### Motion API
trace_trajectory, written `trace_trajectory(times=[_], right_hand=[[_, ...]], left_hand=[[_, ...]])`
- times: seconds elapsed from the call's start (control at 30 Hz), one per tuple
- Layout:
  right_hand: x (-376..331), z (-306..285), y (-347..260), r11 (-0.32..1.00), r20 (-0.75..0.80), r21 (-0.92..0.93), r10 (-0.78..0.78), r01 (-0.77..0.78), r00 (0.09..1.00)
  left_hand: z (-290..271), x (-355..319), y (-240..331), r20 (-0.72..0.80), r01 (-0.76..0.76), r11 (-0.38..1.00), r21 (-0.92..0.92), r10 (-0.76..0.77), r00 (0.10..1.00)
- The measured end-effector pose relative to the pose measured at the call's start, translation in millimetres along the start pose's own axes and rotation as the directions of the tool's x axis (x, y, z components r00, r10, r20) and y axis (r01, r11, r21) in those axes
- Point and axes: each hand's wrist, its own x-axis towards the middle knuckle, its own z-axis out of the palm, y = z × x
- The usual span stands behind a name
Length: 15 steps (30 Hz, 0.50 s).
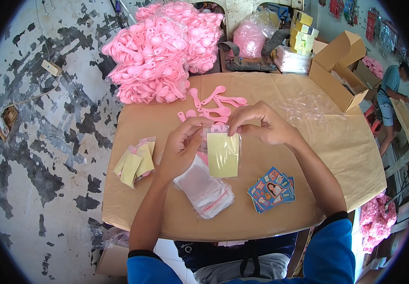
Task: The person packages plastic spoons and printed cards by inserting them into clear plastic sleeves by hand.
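Note:
My left hand (182, 146) and my right hand (264, 124) pinch the two top corners of a small clear plastic bag (223, 155), held upright above the table. A pale yellow card fills most of the bag, and a bit of pink shows near its top. Under my left hand lies a stack of empty clear bags (209, 195). Loose pink spoons (217, 110) are scattered just beyond my fingers. To the right, nearer me, sits a pile of blue printed cards (271, 190). Several bags with yellow cards (137, 162) lie heaped at the left.
The table (280, 222) is covered in brown paper. Large bags of pink spoons (155, 52) stand at its far left edge. At the far right are an open cardboard box (339, 78) and crumpled clear plastic (311, 105). Another person (390, 90) works beyond the right side.

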Motion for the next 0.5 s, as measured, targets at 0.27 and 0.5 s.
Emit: trace_trajectory(times=[0.27, 0.5], right_hand=[[0, 1, 2, 0.999, -0.001, 0.048, 0.004, -0.004, 1.000], [-1, -1, 1, 0.997, -0.003, -0.039, -0.066, 0.065, 0.998]], left_hand=[[-2, -2, 1, 0.062, 0.133, 0.989, -0.064, -0.130, 0.990], [-5, -3, -4, 0.109, 0.175, 0.979, -0.108, -0.163, 0.981]])
